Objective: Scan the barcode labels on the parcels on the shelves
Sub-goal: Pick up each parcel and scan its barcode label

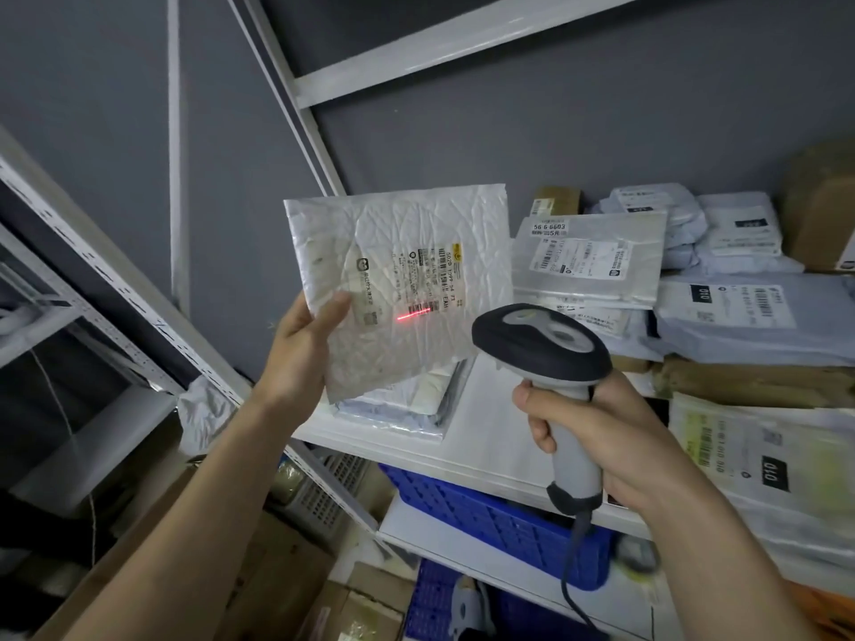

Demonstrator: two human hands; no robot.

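The white metal shelf (486, 451) at right of frame is carrying stacked grey plastic mailer parcels (731, 316). At centre, the left hand (300, 344) is pinching a crinkled silvery padded mailer (393, 279) by its lower left edge; it looks light, floppy and slick, so an edge pinch suits. The right hand (597, 437) is gripping a grey handheld scanner (546, 363), throwing a red line (414, 313) on the label.

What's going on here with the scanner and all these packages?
A person is scanning parcels at a shelf. The left hand holds up a white bubble mailer, while the right hand grips a handheld barcode scanner. Its red line falls on the mailer's label, at the barcode. More parcels are piled on the shelf behind.
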